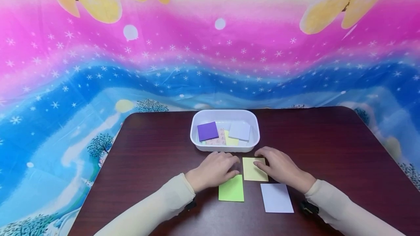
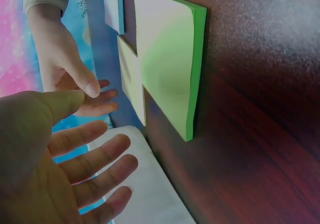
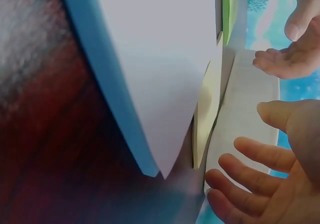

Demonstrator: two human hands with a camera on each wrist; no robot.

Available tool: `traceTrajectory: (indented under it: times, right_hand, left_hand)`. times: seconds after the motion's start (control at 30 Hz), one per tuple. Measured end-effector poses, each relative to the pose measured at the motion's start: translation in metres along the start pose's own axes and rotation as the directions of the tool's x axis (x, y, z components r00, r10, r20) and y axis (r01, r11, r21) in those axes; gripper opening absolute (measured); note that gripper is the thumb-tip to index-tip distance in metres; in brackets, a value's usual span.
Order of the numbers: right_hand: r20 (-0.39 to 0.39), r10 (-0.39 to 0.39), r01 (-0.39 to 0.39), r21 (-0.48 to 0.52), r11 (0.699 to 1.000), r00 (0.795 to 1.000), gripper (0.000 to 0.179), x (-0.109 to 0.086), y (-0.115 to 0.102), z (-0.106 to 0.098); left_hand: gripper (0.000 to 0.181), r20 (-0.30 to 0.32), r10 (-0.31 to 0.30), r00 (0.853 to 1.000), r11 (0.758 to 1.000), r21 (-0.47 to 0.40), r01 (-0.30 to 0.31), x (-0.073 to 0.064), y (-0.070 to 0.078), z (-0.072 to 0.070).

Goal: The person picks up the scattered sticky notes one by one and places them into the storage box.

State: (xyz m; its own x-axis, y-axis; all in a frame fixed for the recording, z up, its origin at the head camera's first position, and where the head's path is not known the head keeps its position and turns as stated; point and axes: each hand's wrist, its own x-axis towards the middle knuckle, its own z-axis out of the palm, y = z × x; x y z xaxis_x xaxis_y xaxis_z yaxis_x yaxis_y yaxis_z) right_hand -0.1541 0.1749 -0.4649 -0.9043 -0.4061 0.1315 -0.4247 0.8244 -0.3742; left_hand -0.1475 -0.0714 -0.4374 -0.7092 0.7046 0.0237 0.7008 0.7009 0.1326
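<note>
Three sticky note pads lie on the table: a green one (image 1: 231,191), a pale yellow one (image 1: 251,172) and a pale lavender one (image 1: 277,198) that has a blue edge in the right wrist view. My left hand (image 1: 213,169) hovers over the far edge of the green pad, fingers loosely bent and holding nothing. Above the yellow pad, my right hand (image 1: 283,165) hangs with thumb and fingers apart, also holding nothing. Just beyond both hands stands a white plastic bin (image 1: 224,149). In the left wrist view the green pad (image 2: 167,58) rises thick from the tabletop.
Inside the bin are a purple pad (image 1: 207,131), a whitish pad (image 1: 239,131), a pink patterned pad (image 1: 216,139) and a yellow pad (image 1: 231,140), partly overlapping. The dark wooden table (image 1: 147,156) ends at the back against a colourful printed cloth (image 1: 210,57).
</note>
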Motion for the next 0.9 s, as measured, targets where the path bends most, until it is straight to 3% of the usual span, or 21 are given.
traceTrajectory:
  times: [0.3,0.9]
  right_hand:
    - [0.017,-0.014,0.014,-0.04,0.999,1.0,0.026,-0.002,0.002,0.005]
    - [0.046,0.009,-0.005,-0.087,0.996,0.999,0.045,-0.002,0.0,0.006]
  left_hand:
    - [0.023,-0.005,0.011,1.0,1.0,0.016,-0.011,0.001,0.001,0.009]
    - [0.024,-0.013,0.027,1.0,0.999,0.034,-0.027,0.004,0.003,0.013]
